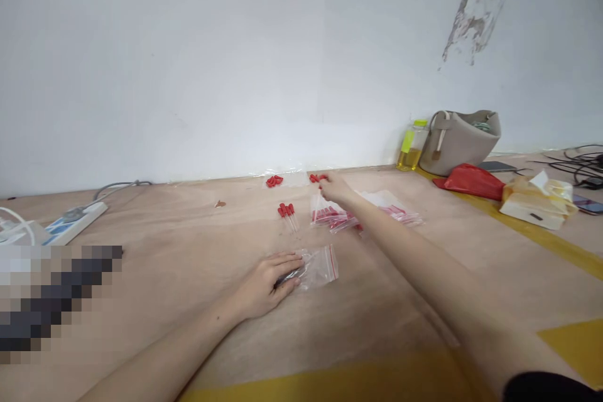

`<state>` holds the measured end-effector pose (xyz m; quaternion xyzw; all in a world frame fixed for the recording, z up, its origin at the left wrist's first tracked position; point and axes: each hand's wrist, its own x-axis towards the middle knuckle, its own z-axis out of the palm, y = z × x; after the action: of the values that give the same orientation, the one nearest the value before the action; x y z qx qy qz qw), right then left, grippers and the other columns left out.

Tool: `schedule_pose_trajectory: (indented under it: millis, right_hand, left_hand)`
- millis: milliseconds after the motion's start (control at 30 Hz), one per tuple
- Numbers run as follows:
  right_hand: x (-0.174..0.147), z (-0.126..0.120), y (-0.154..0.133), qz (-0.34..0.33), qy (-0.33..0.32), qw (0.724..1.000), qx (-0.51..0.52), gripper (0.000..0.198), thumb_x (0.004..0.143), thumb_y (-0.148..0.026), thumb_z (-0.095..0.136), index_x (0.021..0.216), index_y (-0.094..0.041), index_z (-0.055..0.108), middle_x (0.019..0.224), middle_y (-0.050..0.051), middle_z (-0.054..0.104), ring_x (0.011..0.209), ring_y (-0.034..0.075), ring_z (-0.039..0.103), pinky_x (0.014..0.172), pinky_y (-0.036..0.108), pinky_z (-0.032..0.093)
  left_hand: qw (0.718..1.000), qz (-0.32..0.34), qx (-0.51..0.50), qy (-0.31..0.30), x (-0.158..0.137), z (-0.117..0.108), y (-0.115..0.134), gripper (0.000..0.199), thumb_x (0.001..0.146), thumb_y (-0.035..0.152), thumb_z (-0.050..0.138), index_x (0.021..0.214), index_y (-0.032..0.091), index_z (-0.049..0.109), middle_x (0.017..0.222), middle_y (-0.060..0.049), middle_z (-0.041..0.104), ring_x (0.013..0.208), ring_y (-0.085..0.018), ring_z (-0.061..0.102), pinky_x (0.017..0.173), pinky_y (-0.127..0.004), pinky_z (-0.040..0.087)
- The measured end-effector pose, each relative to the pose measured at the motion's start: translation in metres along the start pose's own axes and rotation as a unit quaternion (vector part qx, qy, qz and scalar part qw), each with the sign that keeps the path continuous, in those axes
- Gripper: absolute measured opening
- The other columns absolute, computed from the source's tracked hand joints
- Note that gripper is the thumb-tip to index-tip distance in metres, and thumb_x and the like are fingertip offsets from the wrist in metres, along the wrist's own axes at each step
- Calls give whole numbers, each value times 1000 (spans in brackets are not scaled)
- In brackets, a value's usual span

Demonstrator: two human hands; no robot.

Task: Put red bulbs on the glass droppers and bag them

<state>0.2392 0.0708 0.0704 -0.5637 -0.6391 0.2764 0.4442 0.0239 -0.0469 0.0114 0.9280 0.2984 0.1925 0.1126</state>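
Note:
My left hand [271, 279] rests low on the table, thumb and fingers around the left end of a clear zip bag [323, 267] with a red seal line. Something dark and shiny shows between thumb and fingers. Farther off, my right hand [336, 190] is closed in a pinch beside some small red rubber bulbs [313, 178]; a thin pale tube shows below its fingers, like a dropper's. Several droppers [286, 210] with red bulbs and thin clear tubes lie between the hands. Another cluster of red bulbs [274, 181] sits near the wall.
Filled zip bags [332, 217] with red contents lie under my right forearm. At the right stand a bottle [411, 146], a grey handbag [461, 141], a red pouch [473, 182] and a tissue pack [537, 201]. A power strip [78, 223] lies at left. The wall [211, 75] bounds the back.

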Motion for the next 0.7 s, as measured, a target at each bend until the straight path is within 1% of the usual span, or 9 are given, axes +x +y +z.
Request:
schedule_pose_trajectory:
  millis: [67,133,167,233,367,467,533,633,700]
  right_hand:
    - [-26,-27,14,15,45,999,25,24,80,-14,30,102,-14,41,66,-2,50,46,8,47,42,21,38]
    - [-55,-44,30,32,128,983,125,25,76,-16,36,101,-18,36,60,-6,47,42,8,44,40,20,37]
    - [-69,-48,37,39,152,975,156,24,74,-18,39,98,-20,35,58,-7,46,40,8,44,40,20,37]
    - [-90,-48,50,48,165,962,211,24,71,-22,44,94,-21,35,57,-8,45,41,8,46,41,20,39]
    - [-110,-29,60,42,162,941,295,29,67,-29,52,89,-23,35,66,-7,46,47,8,49,44,22,43]
    - [-121,-18,60,65,109,936,328,30,67,-33,54,88,-23,36,70,-6,47,51,9,52,50,25,45]
    - [-129,-17,59,68,31,950,303,29,68,-33,55,87,-22,37,72,-4,51,55,10,53,51,26,44]
    - [-137,-25,57,2,-96,983,158,22,69,-32,58,82,-19,45,68,-2,54,57,10,51,53,23,40]
    - [-138,-29,55,-68,-134,988,44,16,69,-31,60,76,-18,53,67,-1,56,61,11,51,57,24,39]
  left_hand:
    - [1000,-2,0,1,0,0,0,35,87,28,41,121,22,48,119,-4,55,114,-19,45,98,-37,36]
    - [1000,-5,0,2,1,0,0,35,87,28,41,121,22,48,119,-4,55,113,-19,46,97,-38,37]
    - [1000,-7,0,2,1,0,0,35,87,29,41,121,22,48,119,-4,55,113,-19,46,96,-38,38]
    - [1000,-13,1,-1,1,-1,0,35,87,30,41,121,23,48,119,-3,55,114,-19,46,96,-38,38]
    - [1000,-20,3,-5,1,-1,1,35,87,30,41,121,24,47,119,-2,55,114,-19,45,97,-37,37]
    - [999,-30,9,-8,1,-1,0,36,87,32,42,122,24,47,121,-3,53,114,-19,45,97,-37,36]
    - [999,-39,15,-8,1,-2,1,37,86,34,42,122,23,46,122,-4,52,114,-20,45,96,-38,37]
    - [999,-44,18,-13,3,-4,4,38,87,36,41,123,24,45,123,-4,51,114,-20,45,96,-38,37]
    - [999,-44,17,-15,5,-5,6,38,87,36,40,123,24,44,124,-4,50,114,-20,44,95,-38,37]
